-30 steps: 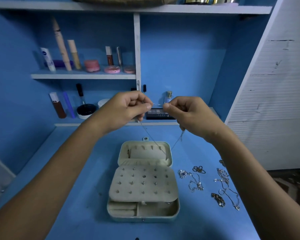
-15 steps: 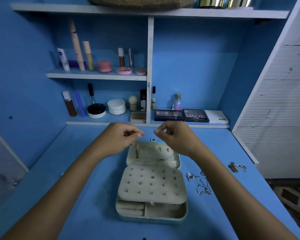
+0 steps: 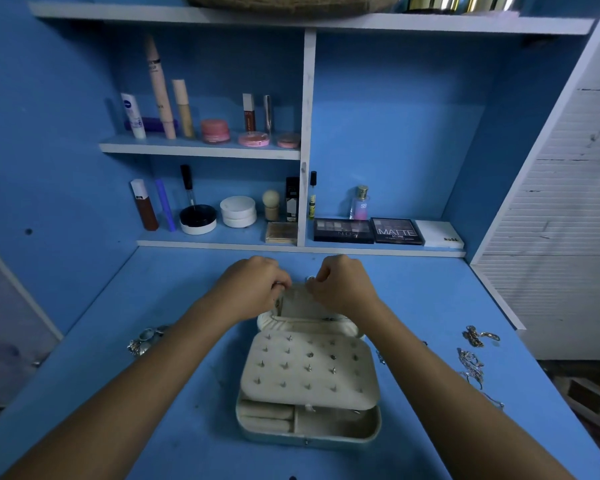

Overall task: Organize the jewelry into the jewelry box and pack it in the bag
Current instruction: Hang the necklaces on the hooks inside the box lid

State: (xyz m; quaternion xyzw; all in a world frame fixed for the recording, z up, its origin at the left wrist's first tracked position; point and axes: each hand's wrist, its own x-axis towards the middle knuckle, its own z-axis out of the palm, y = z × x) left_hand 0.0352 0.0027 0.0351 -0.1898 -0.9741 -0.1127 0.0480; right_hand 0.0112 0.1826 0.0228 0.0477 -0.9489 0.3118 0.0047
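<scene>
Looking down from your head camera, both your hands sit at the far edge of the open jewelry box on the blue desk. Your left hand has its fingers curled with the tips pinched together over the upright lid; your right hand is curled the same way just beside it. Whatever they pinch is too thin to make out, so I cannot tell what either holds. A cream stud panel lies tilted over the box's base, with the ring rolls and an open compartment showing below it. Loose silver jewelry lies on the desk to the right of your right forearm, and a smaller silver cluster lies to the left of your left forearm. Behind the desk, shelves carry cosmetics, among them an eyeshadow palette marked MATTE.
</scene>
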